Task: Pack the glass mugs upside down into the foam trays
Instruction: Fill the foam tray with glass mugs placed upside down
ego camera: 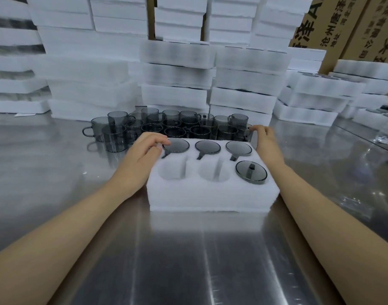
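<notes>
left grip [144,150] lies on the far-left corner of the foam tray [210,194], fingers loosely bent. the tips touch the upturned base of the far-left mug [176,144] and clasp nothing. right grip [263,137] reaches past the tray's far-right corner, fingers hooked over the rim of a loose mug [243,133]. whether they have closed on it i cannot tell.

the tray sits on the steel desk [188,260] between the forearms. four pockets are filled, bases up and handles in their slots: the far row of three and the near-right mug [251,172]. the near-left pocket [172,170] and near-middle pocket [214,172] are empty, so two mugs remain by my count. just behind the tray stands the cluster of unpacked mugs [166,126], packed tight, some seemingly stacked. beyond it rise stacks of foam [177,73] and cartons [353,25].

risks, as i judge them:
- lifting the end mug could clip its neighbours, since glass stands against glass and handles may catch. a stacked one could topple.
- a hold on the rim alone looks weak for turning the mug over, so it might slip.
- if a handle misses its slot, the mug would sit proud. forcing it could tear the foam.
- the light tray may slide on the slick desk under pressure.
</notes>
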`<move>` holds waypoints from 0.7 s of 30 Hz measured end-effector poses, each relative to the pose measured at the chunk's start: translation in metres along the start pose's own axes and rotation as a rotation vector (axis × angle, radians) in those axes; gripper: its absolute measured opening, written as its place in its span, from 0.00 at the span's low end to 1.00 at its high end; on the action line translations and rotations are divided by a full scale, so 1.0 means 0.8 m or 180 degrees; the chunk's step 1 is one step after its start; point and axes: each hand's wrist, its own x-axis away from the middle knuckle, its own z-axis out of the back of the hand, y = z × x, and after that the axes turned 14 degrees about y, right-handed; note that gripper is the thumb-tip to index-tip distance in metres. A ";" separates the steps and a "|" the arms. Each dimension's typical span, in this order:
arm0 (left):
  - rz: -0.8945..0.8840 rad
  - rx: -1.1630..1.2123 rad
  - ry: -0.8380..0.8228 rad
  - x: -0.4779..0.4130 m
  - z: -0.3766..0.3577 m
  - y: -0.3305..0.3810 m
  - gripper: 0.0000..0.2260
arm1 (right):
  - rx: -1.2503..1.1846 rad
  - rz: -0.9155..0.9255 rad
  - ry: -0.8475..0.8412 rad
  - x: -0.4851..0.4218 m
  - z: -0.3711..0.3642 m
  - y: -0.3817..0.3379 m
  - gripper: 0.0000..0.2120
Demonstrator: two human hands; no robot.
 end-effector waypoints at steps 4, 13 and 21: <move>-0.0087 -0.0049 0.0002 0.001 0.001 0.001 0.12 | -0.0177 -0.0187 0.0066 0.001 0.001 0.003 0.18; -0.0261 -0.0196 0.0020 0.002 0.002 0.004 0.14 | -0.1035 -0.1034 0.0759 0.018 0.017 0.000 0.14; -0.0232 -0.0239 -0.0014 0.009 0.005 0.011 0.14 | -0.1880 -0.0826 0.1387 0.031 0.057 -0.032 0.15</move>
